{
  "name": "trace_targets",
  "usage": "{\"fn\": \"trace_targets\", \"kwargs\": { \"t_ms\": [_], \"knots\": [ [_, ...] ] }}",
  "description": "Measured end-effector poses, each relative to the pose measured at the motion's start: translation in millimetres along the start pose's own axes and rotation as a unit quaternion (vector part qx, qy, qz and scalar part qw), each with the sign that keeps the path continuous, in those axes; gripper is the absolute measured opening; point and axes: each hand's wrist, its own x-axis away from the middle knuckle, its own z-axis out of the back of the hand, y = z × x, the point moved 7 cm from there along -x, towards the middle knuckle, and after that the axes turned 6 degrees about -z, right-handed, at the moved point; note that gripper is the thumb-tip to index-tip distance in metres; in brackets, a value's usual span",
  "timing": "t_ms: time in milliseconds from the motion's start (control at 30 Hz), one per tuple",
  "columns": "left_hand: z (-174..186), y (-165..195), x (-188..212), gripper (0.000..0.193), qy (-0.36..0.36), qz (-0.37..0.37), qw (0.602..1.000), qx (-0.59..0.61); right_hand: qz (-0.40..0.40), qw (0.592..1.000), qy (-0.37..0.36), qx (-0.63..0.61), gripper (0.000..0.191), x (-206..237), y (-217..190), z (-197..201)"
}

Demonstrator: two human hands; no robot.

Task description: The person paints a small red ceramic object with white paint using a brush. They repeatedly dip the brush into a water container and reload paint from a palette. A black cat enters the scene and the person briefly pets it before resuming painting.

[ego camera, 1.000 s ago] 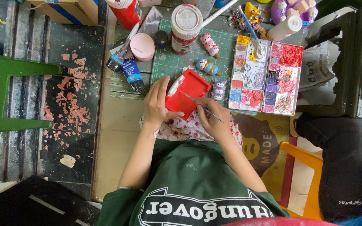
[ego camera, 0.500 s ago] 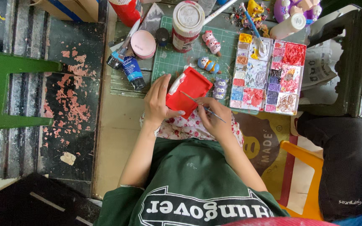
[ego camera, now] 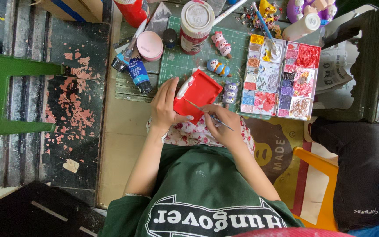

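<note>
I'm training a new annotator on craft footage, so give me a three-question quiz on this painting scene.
1. True or false: the left hand holds the red box-shaped piece.
2. What does the right hand hold? A) scissors B) a thin brush C) a paint tube
3. The paint palette lies to which side of the red piece, in the picture?

Key: 1 true; 2 B; 3 right.

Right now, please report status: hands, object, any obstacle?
Left hand grips red box. Right hand holds thin brush, tip on box. Small painted figure close beside box.
</note>
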Motion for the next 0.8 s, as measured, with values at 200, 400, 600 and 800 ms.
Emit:
{"fn": "trace_targets", "kwargs": {
  "t_ms": [200,400,600,800],
  "knots": [
    [1,1,-2,0.114,0.003,-0.003,1.0,-0.002,-0.059,0.998,0.02,0.005,0.013,-1,9,1],
    [0,2,0,0.115,0.002,0.002,1.0,-0.005,-0.004,1.0,-0.008,0.002,0.015,2,-1,-3],
    [-1,2,0,0.115,0.004,-0.002,1.0,-0.009,-0.044,0.999,-0.004,-0.013,0.015,0,3,-2],
    [0,1,1,0.115,0.007,-0.003,1.0,-0.004,-0.011,1.0,-0.012,0.012,0.013,1,-3,-7]
  ]
}}
